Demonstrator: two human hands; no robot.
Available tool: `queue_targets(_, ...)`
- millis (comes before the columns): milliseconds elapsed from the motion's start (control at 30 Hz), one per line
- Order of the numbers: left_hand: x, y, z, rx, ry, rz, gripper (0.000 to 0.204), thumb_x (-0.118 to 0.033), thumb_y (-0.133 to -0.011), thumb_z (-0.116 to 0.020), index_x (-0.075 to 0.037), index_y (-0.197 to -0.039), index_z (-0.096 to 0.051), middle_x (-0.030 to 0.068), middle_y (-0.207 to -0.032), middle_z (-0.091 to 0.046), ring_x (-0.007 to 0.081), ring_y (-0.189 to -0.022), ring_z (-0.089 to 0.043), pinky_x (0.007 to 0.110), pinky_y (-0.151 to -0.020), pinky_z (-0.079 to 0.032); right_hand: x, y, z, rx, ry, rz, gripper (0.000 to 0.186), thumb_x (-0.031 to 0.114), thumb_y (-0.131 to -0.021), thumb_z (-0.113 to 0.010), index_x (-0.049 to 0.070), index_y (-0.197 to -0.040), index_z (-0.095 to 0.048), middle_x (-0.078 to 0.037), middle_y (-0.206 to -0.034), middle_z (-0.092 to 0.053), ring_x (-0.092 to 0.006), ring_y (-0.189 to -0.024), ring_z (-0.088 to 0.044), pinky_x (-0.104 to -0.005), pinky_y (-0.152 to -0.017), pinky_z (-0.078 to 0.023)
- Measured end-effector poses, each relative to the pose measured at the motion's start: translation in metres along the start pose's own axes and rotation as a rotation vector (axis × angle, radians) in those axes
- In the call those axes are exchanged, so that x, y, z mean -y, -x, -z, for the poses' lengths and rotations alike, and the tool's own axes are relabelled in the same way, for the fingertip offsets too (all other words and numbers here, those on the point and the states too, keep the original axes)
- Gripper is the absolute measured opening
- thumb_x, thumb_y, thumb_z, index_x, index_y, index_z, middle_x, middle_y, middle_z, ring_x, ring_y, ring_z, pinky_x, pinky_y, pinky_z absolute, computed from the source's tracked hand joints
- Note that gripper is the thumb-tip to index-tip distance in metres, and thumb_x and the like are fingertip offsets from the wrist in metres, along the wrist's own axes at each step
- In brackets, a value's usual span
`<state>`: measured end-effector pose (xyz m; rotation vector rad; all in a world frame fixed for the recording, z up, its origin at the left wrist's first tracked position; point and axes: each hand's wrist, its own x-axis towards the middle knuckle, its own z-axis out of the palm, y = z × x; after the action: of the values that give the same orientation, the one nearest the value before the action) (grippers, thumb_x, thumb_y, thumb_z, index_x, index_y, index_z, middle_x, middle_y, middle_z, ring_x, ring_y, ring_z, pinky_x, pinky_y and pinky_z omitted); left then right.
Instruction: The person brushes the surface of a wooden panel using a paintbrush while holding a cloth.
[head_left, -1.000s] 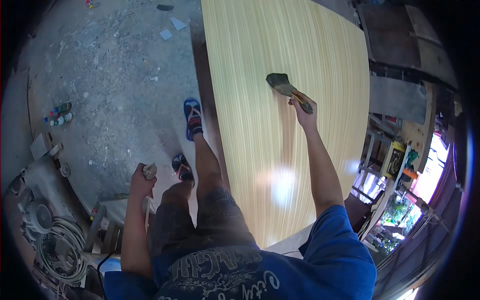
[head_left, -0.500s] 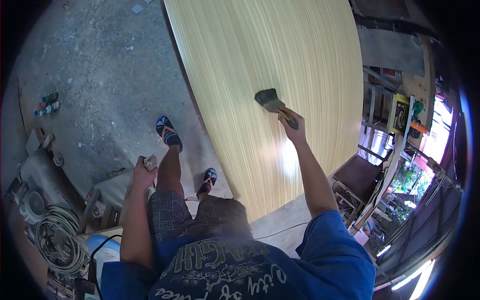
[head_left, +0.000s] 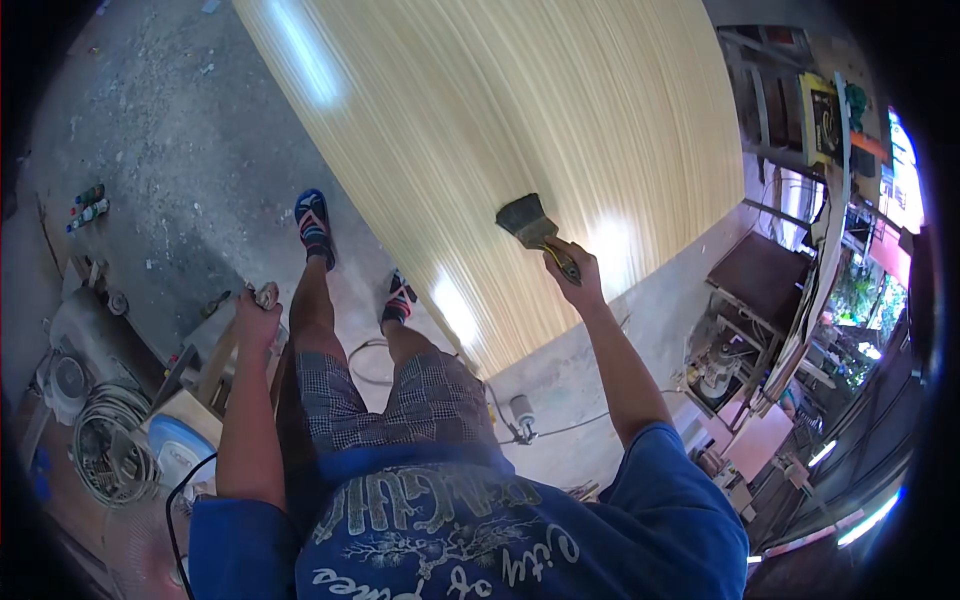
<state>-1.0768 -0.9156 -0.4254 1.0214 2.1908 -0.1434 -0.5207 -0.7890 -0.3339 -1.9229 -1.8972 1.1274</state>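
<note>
My right hand (head_left: 580, 281) is closed round the handle of a wide paintbrush (head_left: 525, 217) with dark bristles. The bristles rest on, or lie just over, a large pale board (head_left: 420, 150) with a striped wood grain. Bright glare spots show on the board's surface. Away from the board, to the left, my left hand (head_left: 257, 320) grips a small crumpled rag (head_left: 266, 295). Part of that rag is hidden by the fingers.
Several small bottles (head_left: 88, 210) stand on the concrete floor (head_left: 170, 150) at the left. A coiled hose (head_left: 115, 440) and a tank-like machine (head_left: 105, 325) are at lower left. A spray gun (head_left: 522, 418) lies by the board's near edge; shelving and clutter line the right.
The view has shifted, and more floor shows beyond the board's near edge. My right hand has drawn the brush nearer along the board. Both hands keep their hold.
</note>
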Motion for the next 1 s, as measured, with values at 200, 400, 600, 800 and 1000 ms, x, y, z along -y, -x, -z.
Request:
queue_targets(200,-0.005,0.016,-0.016,0.012,-0.032,-0.110,0.060,-0.025,-0.068,-0.070,0.006,-0.117,-0.054,0.0294,-0.112,-0.055,0.0458,-0.105,-0.057,0.048,-0.090,-0.047,-0.068,0.094,0.001,-0.034,0.079,0.083,0.030,0.015,-0.081,-0.072,0.008,-0.110,-0.067,-0.013,-0.089,-0.070,-0.0306,-0.083,-0.066,-0.0406,-0.085,-0.048)
queue_targets(400,-0.029,0.018,-0.012,0.038,0.045,-0.182,0.050,-0.024,-0.068,-0.073,0.005,-0.105,-0.056,0.0275,-0.105,-0.057,0.0436,-0.099,-0.059,0.047,-0.085,-0.048,-0.108,0.180,0.017,0.002,0.065,-0.023,0.028,0.013,-0.079,-0.073,0.008,-0.106,-0.068,-0.015,-0.085,-0.068,-0.0307,-0.074,-0.065,-0.0399,-0.071,-0.050)
queue_targets(600,-0.066,0.042,-0.008,0.057,0.086,-0.235,0.046,-0.023,-0.067,-0.073,0.005,-0.100,-0.058,0.0239,-0.100,-0.062,0.0404,-0.093,-0.063,0.045,-0.080,-0.049,-0.149,0.258,0.028,0.092,0.073,-0.270,0.025,0.016,-0.081,-0.071,0.008,-0.104,-0.069,-0.015,-0.083,-0.069,-0.0333,-0.075,-0.067,-0.0383,-0.067,-0.053)
queue_targets(800,-0.029,0.064,0.012,-0.046,0.080,-0.229,0.041,-0.021,-0.069,-0.071,0.004,-0.099,-0.058,0.0221,-0.092,-0.065,0.0347,-0.086,-0.066,0.042,-0.075,-0.051,-0.101,0.227,0.017,0.308,0.225,-0.353,0.020,0.031,-0.076,-0.066,0.012,-0.082,-0.070,-0.013,-0.083,-0.069,-0.0361,-0.080,-0.066,-0.0449,-0.074,-0.054)
queue_targets(1000,0.007,0.066,0.050,0.015,0.168,-0.084,0.057,-0.020,-0.067,-0.073,0.005,-0.115,-0.057,0.0210,-0.101,-0.067,0.0293,-0.091,-0.067,0.036,-0.080,-0.053,-0.083,0.162,-0.022,0.415,0.484,-0.390,0.029,0.037,-0.071,-0.070,0.010,-0.083,-0.070,-0.015,-0.079,-0.068,-0.0357,-0.079,-0.066,-0.0464,-0.074,-0.054)
